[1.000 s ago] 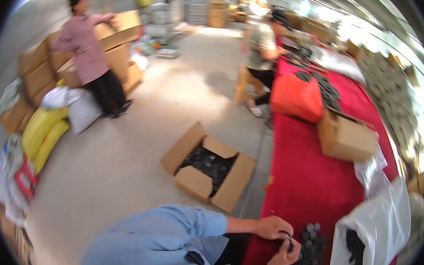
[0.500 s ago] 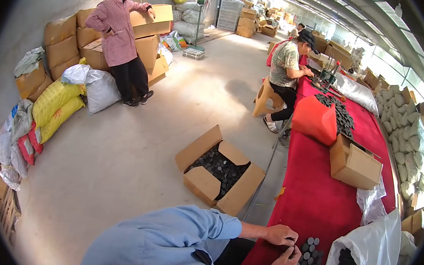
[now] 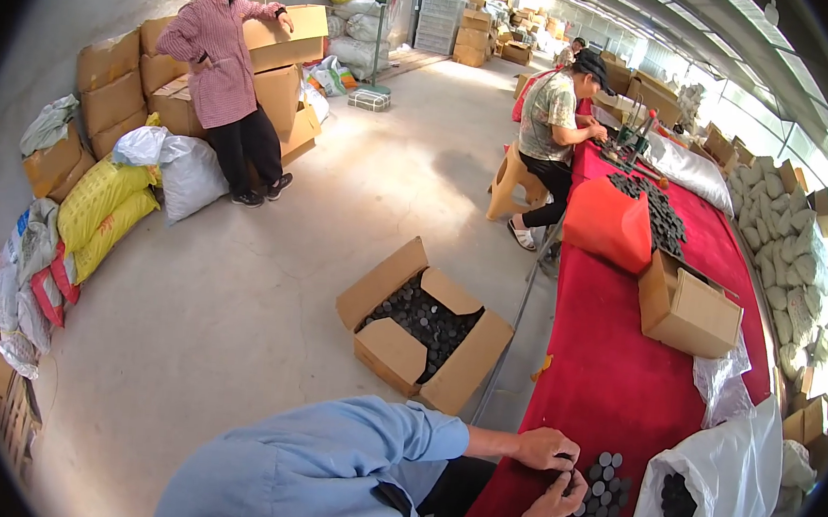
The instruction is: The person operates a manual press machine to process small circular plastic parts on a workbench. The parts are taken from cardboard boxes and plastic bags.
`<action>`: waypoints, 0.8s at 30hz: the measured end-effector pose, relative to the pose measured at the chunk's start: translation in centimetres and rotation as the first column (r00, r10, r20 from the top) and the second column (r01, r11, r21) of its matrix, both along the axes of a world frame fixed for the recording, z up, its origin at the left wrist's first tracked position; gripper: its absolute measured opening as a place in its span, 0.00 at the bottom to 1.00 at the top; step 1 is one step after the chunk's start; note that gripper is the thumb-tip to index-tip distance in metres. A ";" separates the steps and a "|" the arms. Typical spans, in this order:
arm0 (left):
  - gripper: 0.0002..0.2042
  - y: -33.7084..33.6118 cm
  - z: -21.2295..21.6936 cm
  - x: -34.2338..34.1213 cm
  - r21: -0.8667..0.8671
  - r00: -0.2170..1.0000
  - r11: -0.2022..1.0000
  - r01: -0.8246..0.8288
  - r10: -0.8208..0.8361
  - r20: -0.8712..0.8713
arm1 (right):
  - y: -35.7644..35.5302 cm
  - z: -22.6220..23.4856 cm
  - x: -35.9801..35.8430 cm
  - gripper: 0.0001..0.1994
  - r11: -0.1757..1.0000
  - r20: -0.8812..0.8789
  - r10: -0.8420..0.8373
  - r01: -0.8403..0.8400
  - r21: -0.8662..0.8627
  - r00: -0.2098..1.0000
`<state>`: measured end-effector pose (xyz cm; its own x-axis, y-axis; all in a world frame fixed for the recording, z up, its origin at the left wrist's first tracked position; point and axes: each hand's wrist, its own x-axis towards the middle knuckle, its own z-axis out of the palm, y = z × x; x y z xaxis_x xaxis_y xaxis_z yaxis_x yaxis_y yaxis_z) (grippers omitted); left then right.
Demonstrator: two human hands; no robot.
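Observation:
At the near part of the red-covered table [image 3: 609,376], my left hand [image 3: 547,449] and my right hand [image 3: 558,500] meet fingertip to fingertip. Both are closed, and a small black piece [image 3: 569,471] shows between the fingers; its exact shape is mostly covered. Right beside the hands lies a spread of round black and grey discs [image 3: 599,502], several with lighter tops. To their right, an open white sack [image 3: 732,478] lies on its side with more black pieces in its mouth.
An open carton of black discs [image 3: 390,352] stands on the floor left of the table. Farther along the table are a box [image 3: 690,314], a red bag [image 3: 606,225] and a black pile [image 3: 665,220]. One person [image 3: 551,123] sits working there; another [image 3: 219,78] stands by stacked cartons.
The view has shifted slightly. My hands stay together over the table's near end, fingers still pinched on the small black piece. The seated person's posture differs a little.

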<state>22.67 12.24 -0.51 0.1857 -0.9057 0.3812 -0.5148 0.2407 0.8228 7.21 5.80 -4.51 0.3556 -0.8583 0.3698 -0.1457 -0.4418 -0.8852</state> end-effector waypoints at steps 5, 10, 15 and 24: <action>0.11 0.4 0.1 0.2 -0.005 1.000 1.000 -0.009 0.009 -0.017 | 0.8 1.4 0.0 0.10 1.000 -0.033 0.020 -0.020 -0.004 0.999; 0.12 0.7 0.5 0.2 -0.025 0.986 1.000 0.008 -0.012 -0.163 | 2.1 3.8 -0.5 0.10 0.968 0.031 -0.009 0.001 0.250 0.999; 0.11 0.6 0.4 0.0 -0.050 0.997 0.998 0.023 -0.027 -0.077 | 1.4 2.5 -0.2 0.09 0.988 0.048 0.019 -0.027 0.151 0.999; 0.10 0.4 -0.2 0.8 -0.018 0.987 1.000 -0.004 0.001 -0.161 | 2.2 4.4 0.0 0.09 0.966 -0.010 0.033 -0.029 0.255 0.999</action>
<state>23.44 12.66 -0.68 0.2484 -0.8983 0.3624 -0.3768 0.2550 0.8905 7.21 8.03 -0.12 0.3871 -0.9121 0.1352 -0.1484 -0.2063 -0.9672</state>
